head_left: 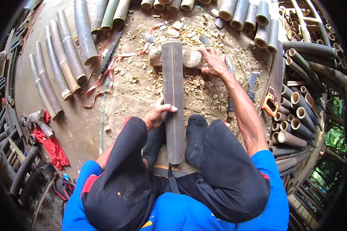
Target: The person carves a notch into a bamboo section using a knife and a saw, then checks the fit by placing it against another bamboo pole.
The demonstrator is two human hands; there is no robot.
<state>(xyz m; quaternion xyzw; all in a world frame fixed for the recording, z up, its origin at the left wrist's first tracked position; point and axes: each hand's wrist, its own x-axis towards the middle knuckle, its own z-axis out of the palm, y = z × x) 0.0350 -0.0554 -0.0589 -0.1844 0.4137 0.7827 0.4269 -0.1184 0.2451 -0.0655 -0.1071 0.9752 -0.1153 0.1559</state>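
While the split bamboo slat [172,100] lies lengthwise between the knees, far end propped on a wood block [189,58], left hand [157,114] is closed on its left edge mid-length. Right hand [213,61] rests spread on the block, holding nothing. Looks like positioning before cutting. Judging by this, next move needs a tool: hatchet [253,81] lies just right of the right forearm, among chips on the floor [135,96]

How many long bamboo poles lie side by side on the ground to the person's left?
5: they fan out in a row, from the outermost pole through three more to the innermost pole. More bamboo at the top edge may continue the row.
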